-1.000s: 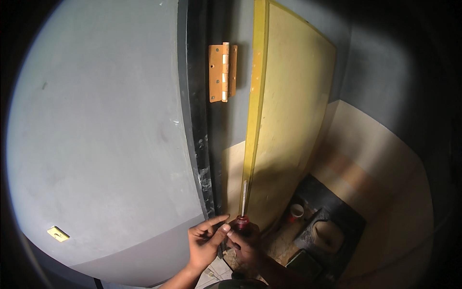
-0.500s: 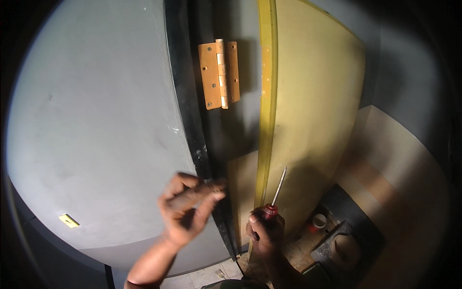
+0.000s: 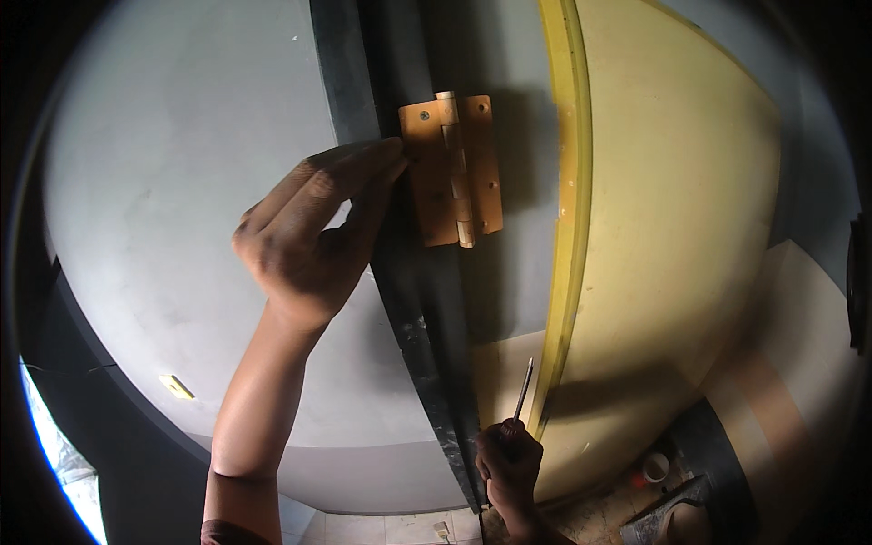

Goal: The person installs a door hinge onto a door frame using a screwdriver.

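An orange butt hinge (image 3: 451, 173) is fixed by its left leaf to a dark door frame (image 3: 407, 313). A screw head shows in that leaf's top hole. My left hand (image 3: 304, 222) reaches up to the leaf's left edge, fingertips pinched together close to a lower hole. Whatever sits between those fingertips is hidden. Lower down, my right hand (image 3: 510, 463) is closed around the handle of a screwdriver (image 3: 524, 391), whose shaft points upward. The hinge's right leaf, with open holes, stands out toward the yellow door (image 3: 672, 182).
A grey wall (image 3: 191, 218) fills the left, with a small yellow plate (image 3: 176, 387) low on it. The yellow door's edge (image 3: 569, 163) has a bare orange patch level with the hinge. A white and red cup (image 3: 655, 469) and a dark container (image 3: 668, 513) stand at lower right.
My left hand has risen from below the hinge to its left leaf. The right hand still grips the screwdriver. The view has shifted, with the hinge now lower and farther right.
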### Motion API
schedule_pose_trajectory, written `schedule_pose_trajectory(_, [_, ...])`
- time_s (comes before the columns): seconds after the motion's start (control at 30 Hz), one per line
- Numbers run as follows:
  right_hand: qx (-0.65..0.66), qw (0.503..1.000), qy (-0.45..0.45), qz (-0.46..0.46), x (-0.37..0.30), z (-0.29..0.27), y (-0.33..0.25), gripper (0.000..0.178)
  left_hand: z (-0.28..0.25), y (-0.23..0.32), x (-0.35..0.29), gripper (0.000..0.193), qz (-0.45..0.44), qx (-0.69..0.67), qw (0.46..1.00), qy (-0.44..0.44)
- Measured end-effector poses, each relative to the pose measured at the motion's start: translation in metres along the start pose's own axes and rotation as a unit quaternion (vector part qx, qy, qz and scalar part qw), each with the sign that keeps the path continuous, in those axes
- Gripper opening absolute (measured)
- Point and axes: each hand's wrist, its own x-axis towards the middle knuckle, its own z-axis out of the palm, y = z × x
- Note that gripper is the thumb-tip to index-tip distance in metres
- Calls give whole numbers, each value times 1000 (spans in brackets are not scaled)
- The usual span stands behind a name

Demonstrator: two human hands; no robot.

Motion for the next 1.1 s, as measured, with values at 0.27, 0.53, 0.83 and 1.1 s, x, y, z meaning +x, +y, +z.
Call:
schedule_pose_trajectory(0.27, [9, 1000, -3, 8, 1, -2, -2, 16, 15, -5, -8, 22, 28, 0, 999, -22])
schedule_pose_trajectory(0.53, [-11, 999, 6, -38, -1, -10, -6, 12, 6, -2, -5, 23, 83, 43, 993, -69])
schedule_pose_trajectory(0.83, [-124, 988, 4, -88, -6, -27, -46, 25, 7, -3, -8, 26, 18, -12, 998, -53])
schedule_pose_trajectory(1.1, [-275, 904, 66, -321, -28, -17, -162, 45, 18, 4, -20, 25, -31, -60, 998, 14])
